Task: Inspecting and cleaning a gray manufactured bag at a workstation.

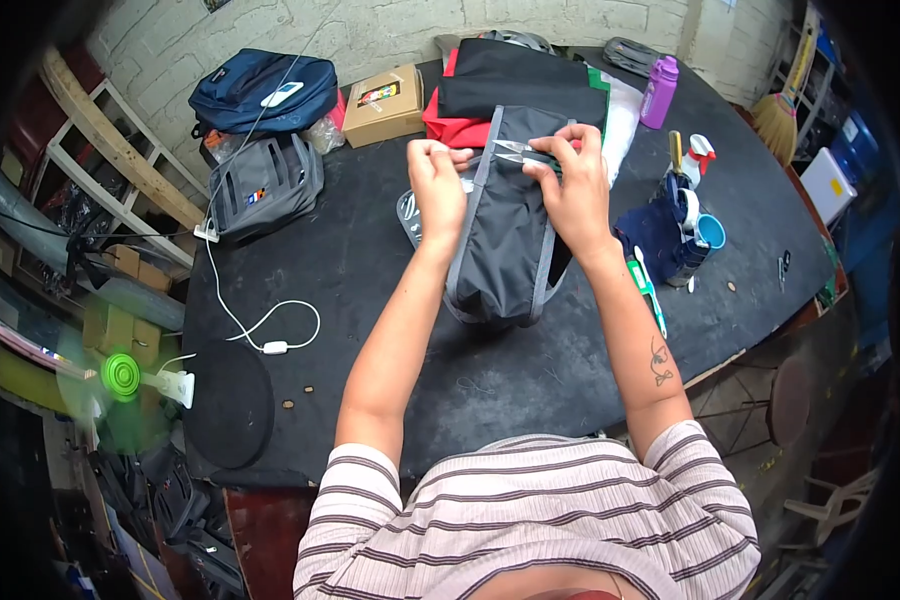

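A black fabric bag piece [503, 245] with grey bound edges stands on the dark table in front of me. My right hand [578, 190] grips a small pair of thread snips [513, 151]. Their pointed metal blades lie over the bag's upper part and aim left, toward the grey edging. On the other side of the bag, my left hand [436, 190] is closed, thumb and fingers pinched near that same edging. Whatever is between those fingers is too small to make out. Partly behind the left wrist lies a grey and clear item [408, 212].
Folded black fabric [520, 80], a cardboard box [383, 105], a blue backpack [260, 90] and a grey bag [266, 185] line the back. To the right are a purple bottle [659, 92], a dark blue fabric holder [655, 235] and a spray bottle [700, 160]. A white cable [240, 325] crosses the left side.
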Available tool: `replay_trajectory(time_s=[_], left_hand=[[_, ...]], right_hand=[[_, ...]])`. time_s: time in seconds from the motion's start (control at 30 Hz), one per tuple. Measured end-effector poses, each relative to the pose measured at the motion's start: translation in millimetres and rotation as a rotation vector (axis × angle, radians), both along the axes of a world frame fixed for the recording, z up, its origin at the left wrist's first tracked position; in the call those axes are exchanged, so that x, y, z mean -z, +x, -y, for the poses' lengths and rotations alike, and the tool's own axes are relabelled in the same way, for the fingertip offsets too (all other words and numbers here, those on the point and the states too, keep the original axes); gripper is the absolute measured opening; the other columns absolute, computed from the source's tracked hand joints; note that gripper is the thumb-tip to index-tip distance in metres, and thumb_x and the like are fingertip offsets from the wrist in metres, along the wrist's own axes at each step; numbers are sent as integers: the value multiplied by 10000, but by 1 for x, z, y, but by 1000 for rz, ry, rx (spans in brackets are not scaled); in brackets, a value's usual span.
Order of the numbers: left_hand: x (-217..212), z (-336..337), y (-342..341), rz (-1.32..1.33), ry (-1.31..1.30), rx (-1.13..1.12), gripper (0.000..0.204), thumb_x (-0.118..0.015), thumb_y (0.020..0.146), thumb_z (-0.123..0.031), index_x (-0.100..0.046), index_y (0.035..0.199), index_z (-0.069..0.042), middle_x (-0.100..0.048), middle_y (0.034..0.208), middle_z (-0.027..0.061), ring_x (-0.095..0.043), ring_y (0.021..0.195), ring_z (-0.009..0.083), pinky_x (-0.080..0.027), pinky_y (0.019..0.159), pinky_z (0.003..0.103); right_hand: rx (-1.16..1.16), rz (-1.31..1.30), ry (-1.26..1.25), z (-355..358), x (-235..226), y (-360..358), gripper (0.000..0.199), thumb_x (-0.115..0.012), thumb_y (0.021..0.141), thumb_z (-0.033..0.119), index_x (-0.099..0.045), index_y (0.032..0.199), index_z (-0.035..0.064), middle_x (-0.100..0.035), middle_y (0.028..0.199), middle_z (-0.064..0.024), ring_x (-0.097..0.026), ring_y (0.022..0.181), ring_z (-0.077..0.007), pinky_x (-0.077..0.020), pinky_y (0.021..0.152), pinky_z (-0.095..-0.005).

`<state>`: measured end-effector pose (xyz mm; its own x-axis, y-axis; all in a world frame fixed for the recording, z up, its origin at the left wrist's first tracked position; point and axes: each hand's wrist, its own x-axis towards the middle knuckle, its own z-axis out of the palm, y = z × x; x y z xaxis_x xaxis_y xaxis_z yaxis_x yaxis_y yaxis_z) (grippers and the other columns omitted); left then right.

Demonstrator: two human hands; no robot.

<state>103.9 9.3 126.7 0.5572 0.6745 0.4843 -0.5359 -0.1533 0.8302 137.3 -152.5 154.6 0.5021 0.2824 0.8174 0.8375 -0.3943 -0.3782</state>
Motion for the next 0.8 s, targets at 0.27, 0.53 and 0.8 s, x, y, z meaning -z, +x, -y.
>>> replay_trajectory(time_s=[0.27, 0.53, 0.8], left_hand=[[-18, -17, -8, -123, 352, -120, 422, -456, 719, 116, -561, 1107, -12, -569, 981, 119, -578, 919, 231, -448, 839, 311], [-50, 3, 30, -288, 1024, -209, 173, -667, 788, -89, -679, 930, 10, -633, 836, 128, -660, 760, 180, -511, 682, 324], [-44, -23, 9, -554, -6, 613, 363, -575, 892, -105, -480, 1223, 11, -616, 827, 99, -602, 641, 154, -520, 568, 289]], right_hand=[[24, -203, 229, -1, 15, -4, 347, -698, 791, 163, -560, 1088, 50, -425, 1086, -172, -502, 973, -342, -415, 876, -412], [-44, -348, 296, 0, 24, -3, 467, -653, 777, 72, -425, 1182, 16, -387, 1113, -168, -466, 1014, -290, -403, 922, -377], [-207, -477, 474, 16, 41, 18, 582, -651, 794, -2, -368, 1301, 40, -445, 1065, -75, -493, 924, -122, -437, 763, -220]])
